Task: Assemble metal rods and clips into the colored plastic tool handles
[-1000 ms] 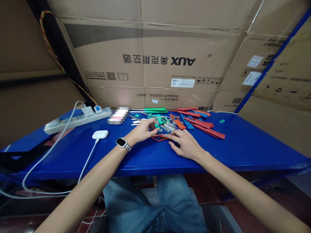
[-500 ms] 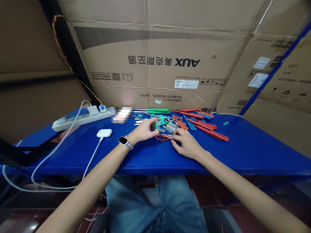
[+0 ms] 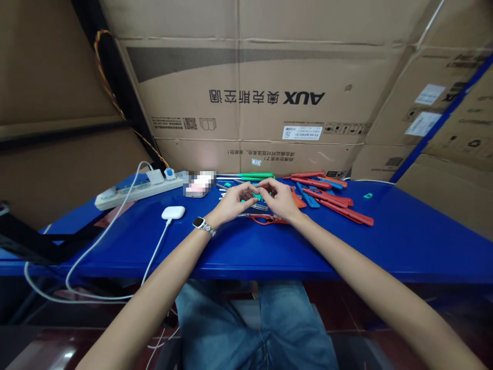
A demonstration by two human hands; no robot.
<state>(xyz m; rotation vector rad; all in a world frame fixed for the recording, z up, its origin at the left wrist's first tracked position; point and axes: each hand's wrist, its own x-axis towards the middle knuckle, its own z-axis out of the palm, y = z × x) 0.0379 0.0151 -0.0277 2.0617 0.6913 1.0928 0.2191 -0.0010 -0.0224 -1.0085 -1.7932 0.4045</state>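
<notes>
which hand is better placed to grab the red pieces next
Probably the right hand: the red pieces lie on its side, and the left hand would have to reach past it. Both hands seem busy at something green.

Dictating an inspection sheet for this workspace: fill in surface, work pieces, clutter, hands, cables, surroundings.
Surface: blue tabletop, glossy.
Work pieces: teal plastic pieces at the fingertips; metal strips nearby; orange-red plastic frame in front; red elongated pieces and blue piece on the right.
Clutter: white earbud case; pixelated item.
Hands: left hand and right hand close together; exact grip unclear.
Cables: white cable at the case; power strip with white plug; twisted wire.
Surroundings: AUX-printed cardboard behind; black post on the left.
</notes>
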